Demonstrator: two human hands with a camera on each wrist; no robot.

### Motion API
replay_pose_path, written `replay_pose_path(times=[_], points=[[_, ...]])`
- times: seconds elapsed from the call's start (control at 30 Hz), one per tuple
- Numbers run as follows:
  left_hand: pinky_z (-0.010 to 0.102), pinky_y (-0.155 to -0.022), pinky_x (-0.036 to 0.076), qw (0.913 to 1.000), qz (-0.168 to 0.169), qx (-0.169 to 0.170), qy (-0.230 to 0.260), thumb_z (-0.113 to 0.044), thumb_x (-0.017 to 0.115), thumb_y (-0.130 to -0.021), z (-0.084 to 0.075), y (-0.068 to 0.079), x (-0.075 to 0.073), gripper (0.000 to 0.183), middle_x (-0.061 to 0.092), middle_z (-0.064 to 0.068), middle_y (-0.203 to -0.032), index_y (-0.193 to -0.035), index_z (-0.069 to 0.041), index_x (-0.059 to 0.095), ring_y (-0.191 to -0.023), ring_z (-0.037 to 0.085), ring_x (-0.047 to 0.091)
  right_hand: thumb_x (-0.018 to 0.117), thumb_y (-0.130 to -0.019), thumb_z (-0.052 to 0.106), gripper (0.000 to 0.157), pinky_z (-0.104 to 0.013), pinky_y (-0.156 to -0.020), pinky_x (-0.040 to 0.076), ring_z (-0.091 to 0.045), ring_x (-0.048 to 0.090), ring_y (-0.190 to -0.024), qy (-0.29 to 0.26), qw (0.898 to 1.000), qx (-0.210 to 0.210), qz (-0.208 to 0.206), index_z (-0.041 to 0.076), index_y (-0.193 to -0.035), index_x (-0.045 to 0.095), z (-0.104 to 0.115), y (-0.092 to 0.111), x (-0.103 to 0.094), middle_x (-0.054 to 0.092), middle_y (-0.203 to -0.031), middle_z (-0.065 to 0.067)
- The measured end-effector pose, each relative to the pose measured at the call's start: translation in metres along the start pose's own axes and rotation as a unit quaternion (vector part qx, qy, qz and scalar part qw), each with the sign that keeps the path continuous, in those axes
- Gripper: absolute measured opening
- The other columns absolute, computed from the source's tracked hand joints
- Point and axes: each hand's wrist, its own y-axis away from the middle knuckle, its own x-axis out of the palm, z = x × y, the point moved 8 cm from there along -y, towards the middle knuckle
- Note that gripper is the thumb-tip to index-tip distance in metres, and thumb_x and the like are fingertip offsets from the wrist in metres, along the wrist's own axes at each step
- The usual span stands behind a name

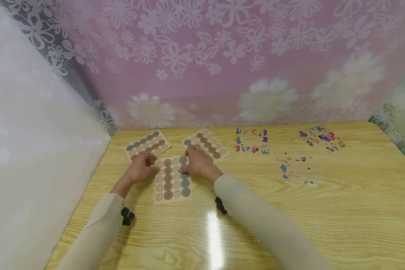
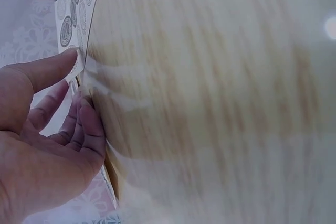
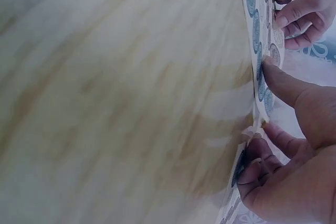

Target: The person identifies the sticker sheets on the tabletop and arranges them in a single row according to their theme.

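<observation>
Head: the paper sheet point(image 1: 172, 180) is between left grip point(image 1: 141, 168) and right grip point(image 1: 200, 162), both pinching its sides. Left wrist: thumb point(image 2: 55, 70) on its edge. Right wrist: same; it looks light, bendy, so hold edges softly.

Left hand point(image 2: 46, 142), thumb on 1 circle-printed sheet point(image 2: 72, 14)

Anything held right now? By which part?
Yes, the nearest sheet of printed circles: the left hand pinches its left edge near the top, the right hand its upper right edge.
</observation>
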Motion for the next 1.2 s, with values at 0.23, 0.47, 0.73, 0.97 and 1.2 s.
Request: replay_pose_path(times=[0.23,0.47,0.73,0.97,1.2], points=[[0.036,-0.068,0.038,0.9999,-0.009,0.005,-0.002,-0.008,0.067,-0.079,-0.001,0.003,-0.001,0.033,0.048,0.016,-0.094,-0.105,-0.001,0.049,-0.08,0.026,0.046,0.071,-0.071,0.042,0.061,-0.031,-0.059,0.04,-0.017,0.048,-0.072,-0.028,1.0,0.005,-0.009,0.017,-0.118,0.043,0.0,0.001,0.002,0.043,-0.101,-0.002],[0.034,-0.065,0.043,0.9994,-0.032,0.003,0.01,-0.011,0.068,-0.078,0.002,0.005,-0.003,0.033,0.055,0.012,-0.089,-0.105,-0.004,0.051,-0.078,0.023,0.053,0.073,-0.071,0.038,0.059,-0.029,-0.053,0.04,-0.014,0.05,-0.064,-0.024,0.999,-0.002,-0.026,0.018,-0.118,0.043,0.005,0.004,0.001,0.053,-0.086,0.005],[0.033,-0.063,0.044,0.997,-0.069,0.023,0.026,-0.01,0.07,-0.076,0.001,0.011,-0.006,0.033,0.057,0.01,-0.085,-0.105,-0.005,0.055,-0.074,0.021,0.054,0.068,-0.077,0.026,0.044,-0.027,-0.046,0.037,-0.013,0.048,-0.058,-0.031,0.996,-0.03,-0.075,0.019,-0.115,0.046,0.008,0.009,-0.002,0.053,-0.076,0.004],[0.034,-0.068,0.047,0.9906,-0.093,0.031,0.095,-0.01,0.068,-0.078,-0.004,0.018,-0.012,0.041,0.057,0.011,-0.088,-0.115,-0.003,0.053,-0.079,0.023,0.057,0.067,-0.078,0.025,0.039,-0.028,-0.043,0.036,-0.014,0.046,-0.053,-0.067,0.992,-0.033,-0.098,0.023,-0.11,0.044,0.005,0.013,-0.005,0.051,-0.068,0.004],[0.027,-0.065,0.048,0.9804,-0.106,0.051,0.158,-0.007,0.068,-0.078,-0.001,0.021,-0.013,0.036,0.054,0.016,-0.091,-0.108,0.0,0.05,-0.079,0.025,0.056,0.066,-0.08,0.024,0.024,-0.026,-0.048,0.035,-0.013,0.045,-0.057,-0.117,0.987,-0.045,-0.097,0.018,-0.091,0.046,0.004,0.02,-0.007,0.05,-0.074,0.004]])
